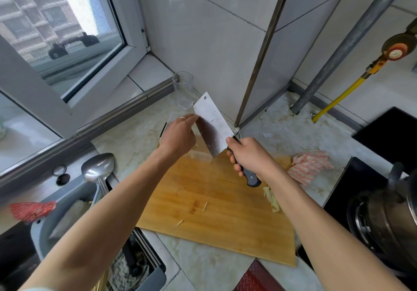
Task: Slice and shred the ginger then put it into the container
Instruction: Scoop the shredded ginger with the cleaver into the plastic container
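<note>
My right hand point(248, 157) grips the dark handle of a cleaver point(212, 126), its blade tilted up above the far end of the wooden cutting board point(216, 200). My left hand point(178, 136) lies against the blade's left face, fingers extended along the steel. Beneath both sits a clear plastic container point(198, 154), mostly hidden, with pale ginger shreds point(195, 148) showing at its edge. A few stray ginger shreds point(205, 206) lie on the board. Ginger peel point(272, 200) rests by the board's right edge.
A drinking glass point(184, 91) stands behind the container near the window sill. A pink-and-white cloth point(309, 166) lies right of the board. A stove with a pot point(383, 211) is at the right; a sink with a ladle point(98, 170) is at the left.
</note>
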Tool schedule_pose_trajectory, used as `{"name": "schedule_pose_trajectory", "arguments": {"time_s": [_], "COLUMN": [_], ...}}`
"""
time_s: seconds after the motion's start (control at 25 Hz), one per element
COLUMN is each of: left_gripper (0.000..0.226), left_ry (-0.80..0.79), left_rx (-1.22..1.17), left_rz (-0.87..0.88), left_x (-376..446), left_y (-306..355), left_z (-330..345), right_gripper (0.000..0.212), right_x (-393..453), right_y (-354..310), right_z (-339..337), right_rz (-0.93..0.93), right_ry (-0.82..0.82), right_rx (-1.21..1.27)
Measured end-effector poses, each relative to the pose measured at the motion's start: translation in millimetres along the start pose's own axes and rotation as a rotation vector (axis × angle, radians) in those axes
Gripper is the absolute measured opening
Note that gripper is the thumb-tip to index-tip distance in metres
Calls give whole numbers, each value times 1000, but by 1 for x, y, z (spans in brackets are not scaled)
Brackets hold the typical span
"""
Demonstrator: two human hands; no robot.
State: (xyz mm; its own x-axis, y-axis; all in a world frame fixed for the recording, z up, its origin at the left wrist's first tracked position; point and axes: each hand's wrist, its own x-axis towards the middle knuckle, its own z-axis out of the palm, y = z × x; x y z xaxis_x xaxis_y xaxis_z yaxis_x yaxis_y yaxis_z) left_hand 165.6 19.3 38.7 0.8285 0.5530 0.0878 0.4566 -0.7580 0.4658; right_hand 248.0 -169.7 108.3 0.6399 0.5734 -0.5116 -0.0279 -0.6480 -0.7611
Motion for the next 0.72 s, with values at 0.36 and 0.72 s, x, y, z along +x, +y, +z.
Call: {"name": "schedule_pose_trajectory", "arguments": {"time_s": [0.36, 0.72], "left_gripper": [55, 56], "left_ry": [131, -67], "left_rx": [-63, 210], "left_rz": [121, 166], "left_x": [-15, -24], "left_y": [-2, -26], "left_z": [2, 5], "right_gripper": [41, 41], "right_x": [4, 1], "right_y": [4, 1], "right_z": [8, 7], "right_rz": [21, 13], "right_ry": [22, 97], "right_rx": [32, 111]}}
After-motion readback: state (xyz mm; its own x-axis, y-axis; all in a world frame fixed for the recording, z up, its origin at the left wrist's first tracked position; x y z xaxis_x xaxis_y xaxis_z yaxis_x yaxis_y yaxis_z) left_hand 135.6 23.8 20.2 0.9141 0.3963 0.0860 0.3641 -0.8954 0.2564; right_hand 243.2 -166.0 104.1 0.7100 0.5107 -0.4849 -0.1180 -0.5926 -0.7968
